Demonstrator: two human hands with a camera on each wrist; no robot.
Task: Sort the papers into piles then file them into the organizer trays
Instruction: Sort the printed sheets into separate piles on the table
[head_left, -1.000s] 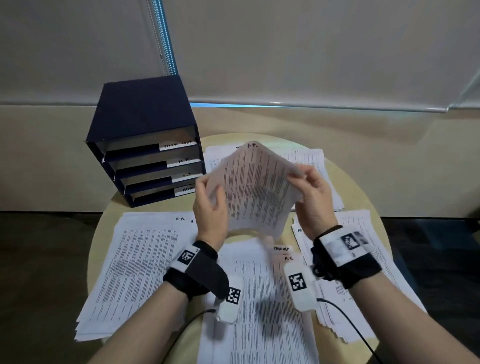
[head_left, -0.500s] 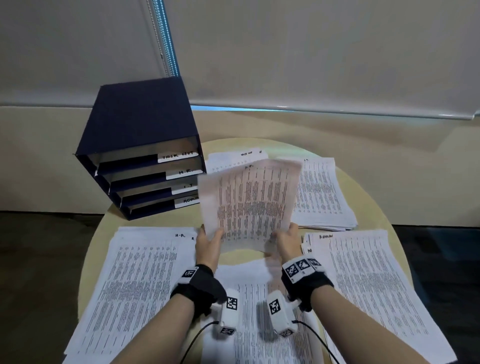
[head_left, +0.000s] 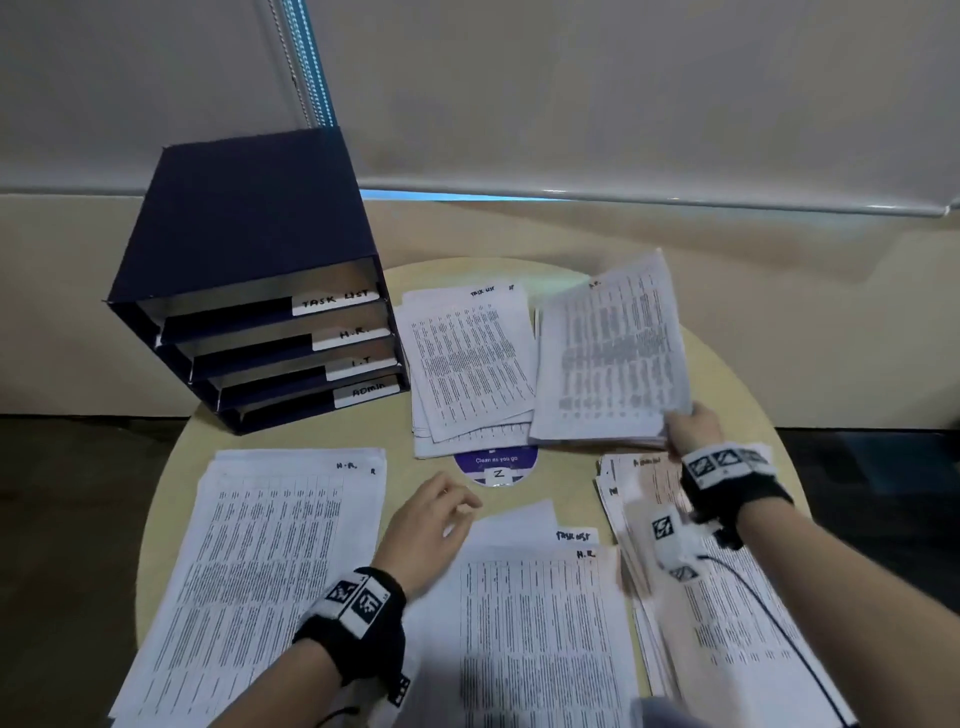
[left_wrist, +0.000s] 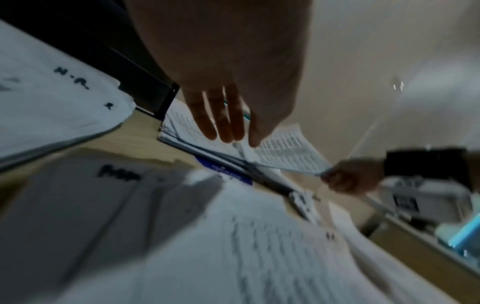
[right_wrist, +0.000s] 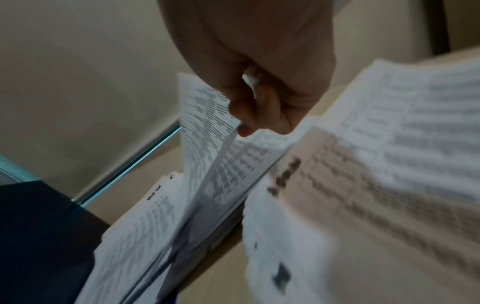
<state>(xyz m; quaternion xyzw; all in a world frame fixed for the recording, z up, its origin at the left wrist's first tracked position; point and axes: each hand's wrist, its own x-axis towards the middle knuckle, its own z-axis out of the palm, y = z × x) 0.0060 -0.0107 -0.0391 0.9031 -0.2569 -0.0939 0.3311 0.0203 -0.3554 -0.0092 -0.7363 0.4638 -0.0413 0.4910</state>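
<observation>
Sorting looks well underway: 4 stacks of white printed papers lie on the round beige tabletop (head_left: 737, 364), and the unsorted stack (head_left: 540, 634) in front remains. The right hand (head_left: 693, 428) pinches a printed sheet (head_left: 613, 353) over the far-right pile; the left hand (head_left: 431, 525) hovers relaxed, empty. The dark blue 4-tray organizer (head_left: 249, 280) looks unfilled

round tan table (head_left: 727, 364) | on it: dark blue tray box (head_left: 249, 270), five paper piles (head_left: 270, 561), a purple round sticker (head_left: 496, 465)
</observation>
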